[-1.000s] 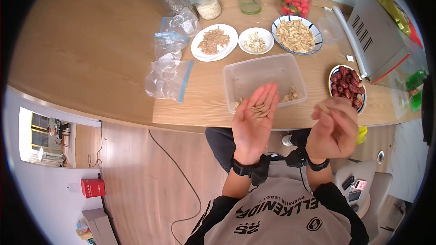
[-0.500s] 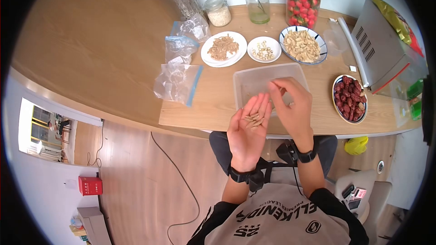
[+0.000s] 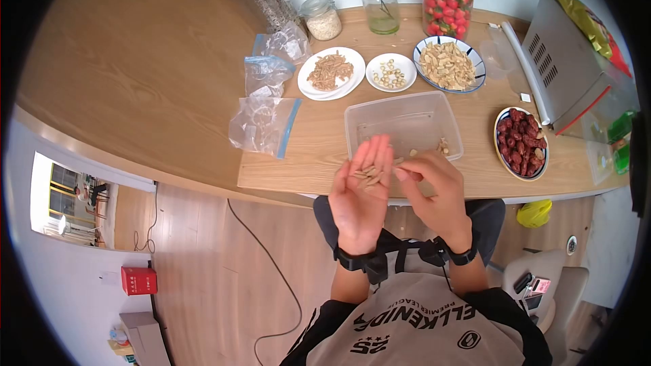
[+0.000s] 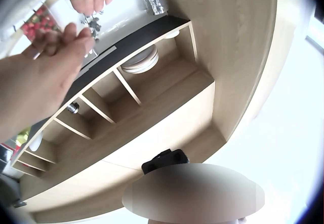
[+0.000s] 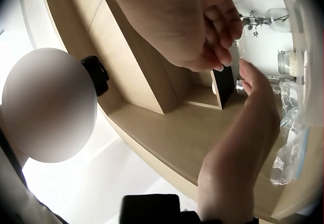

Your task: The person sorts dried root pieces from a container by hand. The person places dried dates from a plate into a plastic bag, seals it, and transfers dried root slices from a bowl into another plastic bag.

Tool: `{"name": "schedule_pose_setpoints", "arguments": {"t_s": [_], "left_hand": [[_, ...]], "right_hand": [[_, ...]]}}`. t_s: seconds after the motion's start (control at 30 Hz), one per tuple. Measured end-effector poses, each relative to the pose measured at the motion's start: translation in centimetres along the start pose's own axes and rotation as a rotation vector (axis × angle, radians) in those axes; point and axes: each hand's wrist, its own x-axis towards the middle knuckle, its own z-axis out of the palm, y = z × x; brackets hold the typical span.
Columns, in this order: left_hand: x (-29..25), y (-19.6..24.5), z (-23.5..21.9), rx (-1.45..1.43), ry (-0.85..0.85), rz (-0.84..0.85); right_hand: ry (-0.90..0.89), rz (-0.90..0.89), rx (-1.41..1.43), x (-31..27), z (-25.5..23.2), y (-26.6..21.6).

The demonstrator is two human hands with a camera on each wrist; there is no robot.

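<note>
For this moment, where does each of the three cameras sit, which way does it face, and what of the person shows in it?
Head: worn on the head, looking down at the table; shows both forearms, left hand palm up with seeds, right hand beside it, above the clear tub.
Left wrist: at the left wrist, looking up past the left hand to shelving.
Right wrist: at the right wrist, looking up past the right hand.
Shared: both wrist views show both hands.
</note>
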Motion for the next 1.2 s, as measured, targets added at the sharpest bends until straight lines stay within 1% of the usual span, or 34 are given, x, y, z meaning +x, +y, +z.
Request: {"name": "schedule_pose_setpoints", "arguments": {"t_s": [0.03, 0.07, 0.1, 0.17, 0.23, 0.3, 0.33, 0.37, 0.4, 0.43, 0.5, 0.53, 0.6, 0.63, 0.67, 0.7, 0.73, 0.77, 0.8, 0.83, 0.87, 0.9, 0.93, 1.07, 1.13, 1.17, 1.2], "left_hand": [[0.1, 0.6, 0.4, 0.000, 0.094, 0.046], [0.1, 1.2, 0.7, 0.000, 0.188, 0.094], [0.2, 2.0, 0.1, 0.002, 0.188, 0.093], [1.0, 4.1, -1.8, -0.105, 0.006, 0.082], [1.6, 6.2, -2.3, -0.117, 0.035, 0.064], [2.6, 8.7, -3.4, -0.126, 0.066, 0.050], [3.4, 10.2, -4.5, -0.024, 0.092, 0.013], [4.4, 11.4, -4.9, 0.077, 0.117, -0.024], [5.6, 12.4, -5.2, 0.196, 0.236, -0.035], [6.8, 13.4, -5.5, 0.211, 0.235, -0.038], [9.6, 15.2, -6.3, 0.620, 0.389, -0.111], [11.0, 15.8, -6.7, 0.637, 0.384, -0.113], [13.7, 16.8, -6.8, 1.044, 0.464, -0.113], [14.9, 17.1, -6.2, 1.062, 0.455, -0.115], [16.1, 17.3, -5.7, 1.173, 0.399, -0.138], [17.3, 17.6, -5.1, 1.282, 0.342, -0.162], [18.6, 17.6, -4.4, 1.300, 0.336, -0.168], [19.9, 17.6, -3.7, 1.409, 0.309, -0.166], [21.1, 17.5, -3.0, 1.516, 0.281, -0.163], [22.5, 17.7, -2.9, 1.527, 0.274, -0.165], [23.9, 18.0, -3.0, 1.549, 0.251, -0.176], [25.3, 18.2, -3.1, 1.570, 0.227, -0.186], [26.3, 18.1, -2.8, 1.613, 0.260, -0.177], [30.1, 18.3, -3.0, 1.600, 0.255, -0.166], [31.9, 18.6, -3.5, 1.425, 0.275, -0.137], [32.8, 18.9, -3.7, 1.433, 0.271, -0.142], [33.8, 19.3, -4.0, 1.349, 0.280, -0.155]], "right_hand": [[0.003, 0.002, 0.002, -0.2, -0.4, -0.1], [0.021, 0.049, 0.008, -0.4, -0.9, -0.2], [0.038, 0.097, 0.014, -0.6, -1.4, -0.1], [0.063, 0.104, -0.018, -1.1, -2.3, 0.7], [0.090, 0.112, -0.045, -1.9, -3.5, 2.0], [0.133, 0.132, -0.170, -3.1, -4.8, 4.3], [0.140, 0.133, -0.161, -3.6, -5.3, 5.6], [0.207, 0.162, -0.183, -4.2, -5.8, 7.0], [0.276, 0.195, -0.205, -4.9, -6.3, 8.3], [0.287, 0.200, -0.197, -5.5, -6.6, 9.5], [0.384, 0.341, -0.232, -6.6, -7.1, 11.9], [0.393, 0.385, -0.199, -7.2, -7.1, 13.1], [0.398, 0.383, -0.215, -7.6, -6.5, 13.8], [0.389, 0.378, -0.240, -7.7, -6.3, 14.1], [0.408, 0.383, -0.232, -7.7, -6.0, 14.2], [0.368, 0.368, -0.255, -7.7, -5.8, 14.3], [0.326, 0.354, -0.279, -7.8, -5.6, 14.3], [0.339, 0.363, -0.272, -7.8, -5.5, 14.2], [0.304, 0.341, -0.274, -7.6, -5.5, 13.9], [0.268, 0.315, -0.277, -7.5, -5.6, 13.7], [0.279, 0.317, -0.274, -7.4, -5.6, 13.8], [0.250, 0.307, -0.292, -7.6, -5.7, 13.8], [0.220, 0.298, -0.310, -7.7, -5.8, 13.8], [0.220, 0.314, -0.305, -7.5, -5.6, 13.6], [0.207, 0.277, -0.352, -7.4, -5.6, 13.6], [0.215, 0.282, -0.350, -7.3, -5.6, 13.5], [0.203, 0.280, -0.362, -7.1, -5.6, 13.4]]}}
